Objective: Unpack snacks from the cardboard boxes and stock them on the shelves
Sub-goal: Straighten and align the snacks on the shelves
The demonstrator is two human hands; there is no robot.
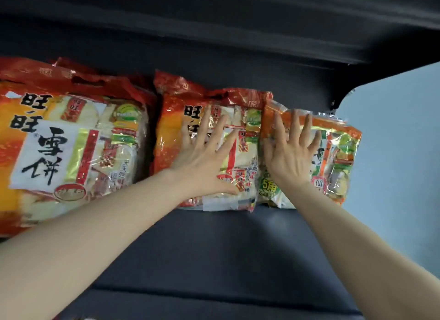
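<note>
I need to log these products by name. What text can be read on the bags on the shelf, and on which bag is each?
"旺旺" and "雪饼": large red bag at far left.
"旺": middle red bag, under the left hand; the rest is covered.
"5角" in a green circle, and "仙": orange bag, under the right hand.
The small print on all three bags is too blurred to read.

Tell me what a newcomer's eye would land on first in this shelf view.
First, the two bare hands pressed flat with spread fingers in the middle: the left hand on the middle red snack bag, the right hand on the orange snack bag beside it. Next, the big red snack bag with bold black characters fills the left side. All three lie on the dark shelf.
</note>
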